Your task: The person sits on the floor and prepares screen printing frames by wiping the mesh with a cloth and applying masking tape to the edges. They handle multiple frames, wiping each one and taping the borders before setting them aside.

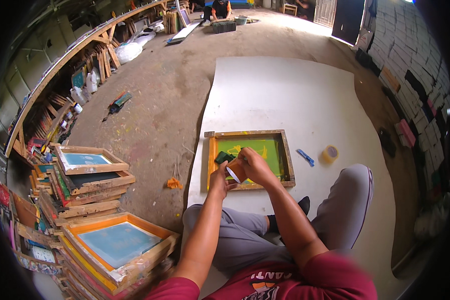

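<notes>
Over the near part of a wooden screen-printing frame [288, 165], I hold a roll of brown tape [239, 170] with a pale inner core. My right hand [255, 166] grips its upper right side with bent fingers. Around the lower left side curl the fingers of my left hand [219, 181]. The frame lies flat on a white sheet [280, 95], and its mesh [272, 150] is green with yellow lines. Just beyond my left hand is a dark green piece [224, 158] whose kind I cannot make out; my hands partly cover the mesh.
Right of the frame lie a blue cutter knife [305, 157] and a roll of clear yellowish tape [330, 154]. Wooden screens [120, 245] are stacked at my left, near an orange scrap [174, 183]. Farther off, a person [220, 10] crouches by dark blocks [224, 26].
</notes>
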`<state>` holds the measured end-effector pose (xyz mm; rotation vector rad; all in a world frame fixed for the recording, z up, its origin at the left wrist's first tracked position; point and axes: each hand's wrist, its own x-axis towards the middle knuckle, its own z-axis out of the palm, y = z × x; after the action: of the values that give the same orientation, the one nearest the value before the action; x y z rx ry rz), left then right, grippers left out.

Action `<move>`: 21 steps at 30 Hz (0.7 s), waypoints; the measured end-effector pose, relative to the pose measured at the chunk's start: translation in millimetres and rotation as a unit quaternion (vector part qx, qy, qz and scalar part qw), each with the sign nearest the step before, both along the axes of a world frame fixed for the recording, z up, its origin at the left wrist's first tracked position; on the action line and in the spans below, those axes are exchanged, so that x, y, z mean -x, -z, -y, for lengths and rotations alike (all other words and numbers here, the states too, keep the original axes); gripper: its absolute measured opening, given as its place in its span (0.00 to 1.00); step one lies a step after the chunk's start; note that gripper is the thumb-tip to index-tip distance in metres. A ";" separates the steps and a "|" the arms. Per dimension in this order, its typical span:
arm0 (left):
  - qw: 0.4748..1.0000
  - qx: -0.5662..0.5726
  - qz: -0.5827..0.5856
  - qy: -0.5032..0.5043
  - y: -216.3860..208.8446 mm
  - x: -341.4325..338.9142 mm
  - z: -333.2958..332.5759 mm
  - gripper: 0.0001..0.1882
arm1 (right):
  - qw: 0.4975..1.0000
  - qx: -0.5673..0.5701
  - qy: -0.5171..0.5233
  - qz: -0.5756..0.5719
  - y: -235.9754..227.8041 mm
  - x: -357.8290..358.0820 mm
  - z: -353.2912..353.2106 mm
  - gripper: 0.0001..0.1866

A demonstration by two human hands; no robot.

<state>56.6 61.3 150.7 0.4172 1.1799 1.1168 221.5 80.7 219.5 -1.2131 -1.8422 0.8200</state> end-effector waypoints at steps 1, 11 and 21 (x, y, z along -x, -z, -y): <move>0.999 0.015 -0.036 0.003 -1.1 1.2 -0.3 0.29 | 1.000 0.001 -0.001 0.009 6.0 3.9 -3.1 0.06; 0.851 -0.336 -0.402 0.029 -11.8 29.6 30.9 0.16 | 0.997 0.003 -0.052 0.064 18.7 21.9 6.5 0.17; 0.820 -0.279 -0.499 0.018 1.9 11.6 41.0 0.10 | 0.985 -0.031 -0.114 0.126 18.5 2.9 17.8 0.09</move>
<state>45.0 20.3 148.7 1.6235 1.6956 1.2232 218.5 62.9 201.1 -1.1201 -2.2271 0.7520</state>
